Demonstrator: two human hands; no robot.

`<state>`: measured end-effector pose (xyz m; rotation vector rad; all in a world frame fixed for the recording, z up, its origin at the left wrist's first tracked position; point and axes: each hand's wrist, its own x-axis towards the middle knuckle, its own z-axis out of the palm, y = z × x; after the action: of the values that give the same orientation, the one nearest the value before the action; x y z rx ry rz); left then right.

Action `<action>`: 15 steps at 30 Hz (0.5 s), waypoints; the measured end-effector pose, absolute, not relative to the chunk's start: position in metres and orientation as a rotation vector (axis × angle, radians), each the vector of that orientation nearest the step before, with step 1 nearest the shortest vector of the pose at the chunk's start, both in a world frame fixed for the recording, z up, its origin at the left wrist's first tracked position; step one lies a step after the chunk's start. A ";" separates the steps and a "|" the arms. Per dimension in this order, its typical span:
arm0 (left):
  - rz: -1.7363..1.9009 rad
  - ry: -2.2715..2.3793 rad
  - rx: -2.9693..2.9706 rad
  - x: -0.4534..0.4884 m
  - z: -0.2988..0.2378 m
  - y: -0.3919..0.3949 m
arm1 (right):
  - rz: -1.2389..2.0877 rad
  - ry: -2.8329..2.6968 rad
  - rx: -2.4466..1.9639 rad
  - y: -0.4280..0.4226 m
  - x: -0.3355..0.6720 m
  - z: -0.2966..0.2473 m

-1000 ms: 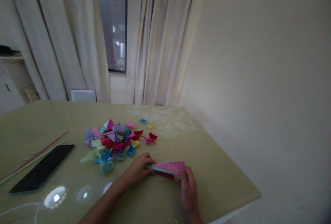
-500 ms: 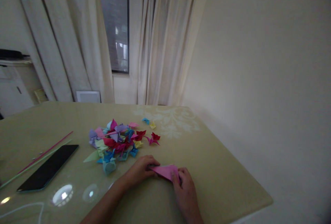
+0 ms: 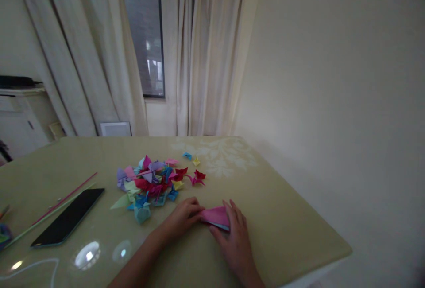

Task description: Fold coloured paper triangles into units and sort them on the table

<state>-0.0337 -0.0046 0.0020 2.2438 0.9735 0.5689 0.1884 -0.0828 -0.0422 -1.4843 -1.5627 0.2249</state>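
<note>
A folded piece of pink paper point(image 3: 215, 216), with a pale bluish edge along its lower side, lies between my hands just above the table. My left hand point(image 3: 185, 215) pinches its left end between thumb and fingers. Around its right end is my right hand point(image 3: 234, 230), fingers laid over the upper edge and thumb below. Beyond my left hand, a heap of colourful folded paper pieces point(image 3: 152, 182) sits on the table. A red and pink folded piece point(image 3: 198, 177) lies at the heap's right side.
On the left of the table point(image 3: 282, 230) lies a black phone-like slab point(image 3: 69, 218), beside a thin pink stick point(image 3: 66, 197) and a pale green one. Small blue point(image 3: 187, 155) and yellow point(image 3: 196, 161) folded papers lie farther back. A wall point(image 3: 332, 124) runs along the right.
The pink paper has turned so its pale lower edge shows. My right hand has shifted its grip, with fingers now straighter over the top. The view has tilted slightly.
</note>
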 end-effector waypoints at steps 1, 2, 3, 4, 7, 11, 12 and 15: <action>0.564 0.969 2.274 -0.033 0.001 -0.005 | 0.206 -1.623 -1.503 -0.083 0.188 -0.042; 0.559 0.965 2.304 -0.033 0.000 -0.006 | 0.194 -1.675 -1.525 -0.083 0.187 -0.042; 0.555 0.966 2.333 -0.032 0.000 -0.006 | 0.187 -1.717 -1.548 -0.083 0.186 -0.043; 0.549 0.970 2.359 -0.032 0.000 -0.008 | 0.182 -1.748 -1.567 -0.083 0.185 -0.043; 0.516 0.983 2.417 -0.032 0.004 -0.012 | 0.164 -1.786 -1.597 -0.083 0.183 -0.048; 0.498 1.001 2.443 -0.033 0.007 -0.016 | 0.124 -1.737 -1.539 -0.082 0.185 -0.050; 0.496 1.007 2.448 -0.033 0.006 -0.016 | 0.124 -1.708 -1.513 -0.080 0.186 -0.047; 0.478 1.038 2.478 -0.033 0.002 -0.014 | 0.183 -1.659 -1.456 -0.061 0.190 -0.025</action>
<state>-0.0327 -0.0137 0.0015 2.4779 1.0376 0.4783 0.1898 -0.0606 -0.0252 -1.4557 -1.6594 0.1833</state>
